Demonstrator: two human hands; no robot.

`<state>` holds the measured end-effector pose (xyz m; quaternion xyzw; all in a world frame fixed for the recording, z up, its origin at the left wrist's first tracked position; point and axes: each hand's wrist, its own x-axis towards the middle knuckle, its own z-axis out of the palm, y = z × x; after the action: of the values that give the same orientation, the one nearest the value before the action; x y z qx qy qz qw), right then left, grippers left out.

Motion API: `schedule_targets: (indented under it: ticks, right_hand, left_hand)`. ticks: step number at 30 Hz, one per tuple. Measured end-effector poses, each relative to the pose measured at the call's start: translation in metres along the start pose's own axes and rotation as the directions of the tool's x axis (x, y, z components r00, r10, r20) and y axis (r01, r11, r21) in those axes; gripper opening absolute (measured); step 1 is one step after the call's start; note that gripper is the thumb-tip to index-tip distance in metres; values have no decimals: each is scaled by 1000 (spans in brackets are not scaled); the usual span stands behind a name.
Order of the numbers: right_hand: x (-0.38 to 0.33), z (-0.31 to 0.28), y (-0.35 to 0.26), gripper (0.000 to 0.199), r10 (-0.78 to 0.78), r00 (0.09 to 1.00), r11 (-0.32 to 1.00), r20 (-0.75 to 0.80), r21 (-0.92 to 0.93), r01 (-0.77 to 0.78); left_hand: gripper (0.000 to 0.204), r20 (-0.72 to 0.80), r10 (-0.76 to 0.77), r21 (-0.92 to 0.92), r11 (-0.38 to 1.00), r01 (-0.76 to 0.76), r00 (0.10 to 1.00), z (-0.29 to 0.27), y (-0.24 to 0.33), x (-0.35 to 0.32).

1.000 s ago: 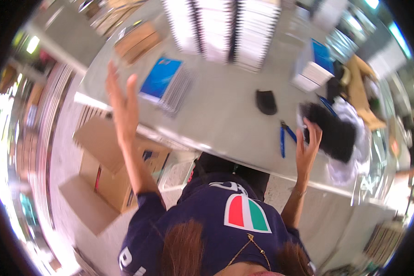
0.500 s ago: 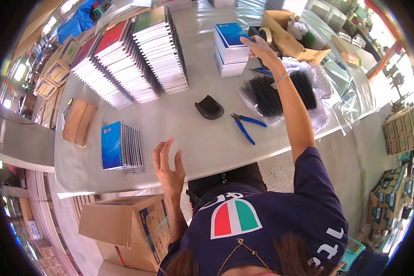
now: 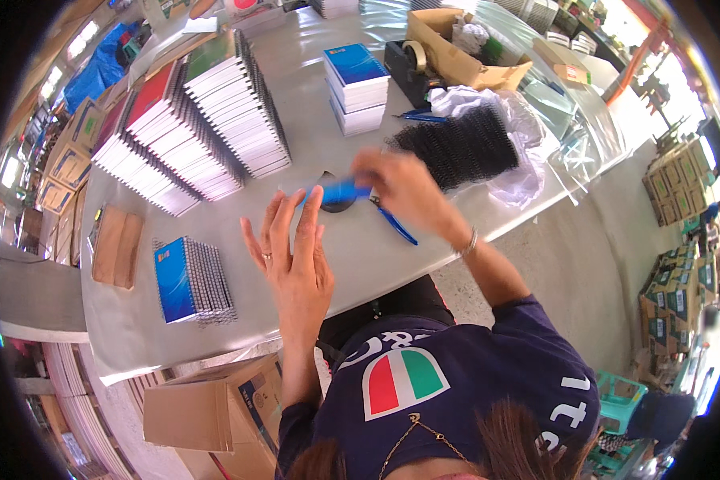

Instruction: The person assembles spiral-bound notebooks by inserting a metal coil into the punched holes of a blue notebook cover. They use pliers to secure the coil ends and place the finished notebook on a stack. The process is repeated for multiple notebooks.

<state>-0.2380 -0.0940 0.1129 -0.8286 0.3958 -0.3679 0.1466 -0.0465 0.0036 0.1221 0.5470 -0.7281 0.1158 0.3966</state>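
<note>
My right hand [image 3: 408, 190], smeared by motion, grips the right end of a thin blue notebook [image 3: 340, 193] above the middle of the table. Close to the notebook's left end, my left hand [image 3: 294, 254] is raised with fingers spread; I cannot tell whether its fingertips touch it. Partly hidden behind the notebook are a black curved piece [image 3: 326, 178] and blue-handled cutters [image 3: 398, 228]. A stack of blue-covered notebooks [image 3: 356, 92] stands farther back. Spiral-bound blue notebooks [image 3: 186, 280] lie overlapped at the left. Beside my right hand lie black spiral coils [image 3: 464, 148] on white wrapping.
Tall stacks of spiral notebooks [image 3: 188, 128] stand at the back left, with a wooden block [image 3: 118, 246] nearer. At the back right are a tape dispenser [image 3: 408, 72] and an open carton [image 3: 456, 60]. A cardboard box [image 3: 208, 408] sits below the table's front edge [image 3: 216, 352].
My right hand has come back from the far stack toward me, bringing a blue notebook. My left hand has risen toward it with its fingers spread. The view has shifted slightly.
</note>
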Motion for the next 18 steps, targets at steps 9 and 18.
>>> schedule_targets:
  ticks: [9,18]
  right_hand:
    - [-73,32,13,23,91,984,969,151,214,-122]
    - [-83,6,116,29,328,825,810,-461,-313,-496]
  left_hand:
    - [41,489,-72,32,997,65,869,54,-16,-50]
    - [30,491,-128,99,991,91,861,34,-21,-50]
